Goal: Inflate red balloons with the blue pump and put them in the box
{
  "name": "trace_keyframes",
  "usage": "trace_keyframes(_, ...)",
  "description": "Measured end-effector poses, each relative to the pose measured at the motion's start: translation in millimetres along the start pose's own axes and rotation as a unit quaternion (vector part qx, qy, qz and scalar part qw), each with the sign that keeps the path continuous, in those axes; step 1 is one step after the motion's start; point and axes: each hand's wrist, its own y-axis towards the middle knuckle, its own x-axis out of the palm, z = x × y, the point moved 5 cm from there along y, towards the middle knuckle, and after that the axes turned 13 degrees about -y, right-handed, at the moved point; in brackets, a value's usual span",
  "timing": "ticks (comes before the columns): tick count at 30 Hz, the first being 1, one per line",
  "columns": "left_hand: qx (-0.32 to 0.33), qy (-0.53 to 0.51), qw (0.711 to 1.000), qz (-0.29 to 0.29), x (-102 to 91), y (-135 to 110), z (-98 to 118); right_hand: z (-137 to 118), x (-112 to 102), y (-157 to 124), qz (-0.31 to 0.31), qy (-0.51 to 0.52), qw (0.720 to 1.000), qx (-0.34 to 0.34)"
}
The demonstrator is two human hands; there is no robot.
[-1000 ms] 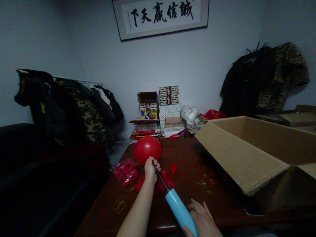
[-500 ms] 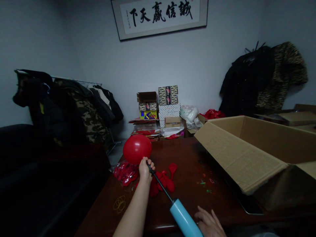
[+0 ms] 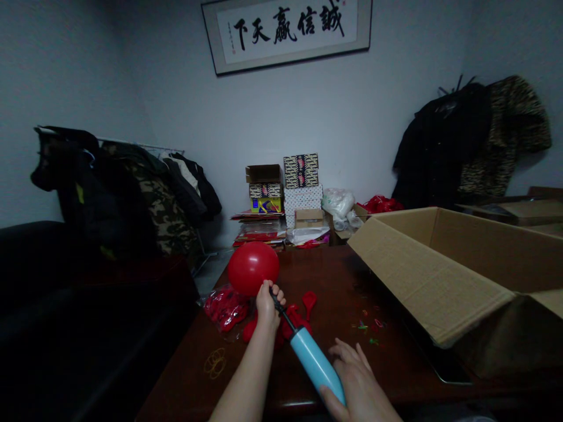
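Red balloon (image 3: pixel 253 269): one, round, glossy, blown up, standing just above my left hand (image 3: pixel 267 308), over the left part of the table. My left fingers (image 3: pixel 276 291) are clenched around its neck and the black nozzle (image 3: pixel 278 309) of a hand pump together; the neck itself is hidden inside my fist.

Light-blue pump barrel (image 3: pixel 313 362): tilted, running from that fist down to my right hand (image 3: pixel 358 378). My right fingers (image 3: pixel 347 353) are spread just beside the barrel's lower end, with the thumb near it. That end is hidden behind the hand, and I cannot tell whether they grip it or only rest there.

On the dark wood table (image 3: pixel 334 275): limp red balloons (image 3: pixel 292 323), partly behind the pump; a clear bag of red balloons (image 3: pixel 226 308); a loop of rubber bands (image 3: pixel 215 363); small coloured bits (image 3: pixel 365 329), too small to name.

At right: open cardboard box (image 3: pixel 440 275). Beyond the table: stacked boxes (image 3: pixel 301 170) and hanging coats (image 3: pixel 162 217).
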Motion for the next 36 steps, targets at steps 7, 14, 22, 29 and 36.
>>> trace_keyframes(7,-0.049,0.018,0.998,-0.037,9.6,-9,-15,-17,-6,25,0.036,0.018,0.999,0.020)
trace_keyframes(14,-0.047,0.039,0.998,-0.032,4.7,-7,-15,-13,13,23,0.028,0.021,0.999,0.024)
trace_keyframes(22,-0.030,0.061,0.997,0.025,0.6,2,-9,0,19,6,-0.009,0.006,1.000,0.003)
trace_keyframes(29,0.023,0.042,0.996,0.077,-17.4,20,13,45,58,-21,-0.082,0.029,0.996,-0.019)
trace_keyframes(36,0.033,0.020,0.995,0.090,-26.7,27,20,51,47,-29,-0.072,0.024,0.997,-0.007)
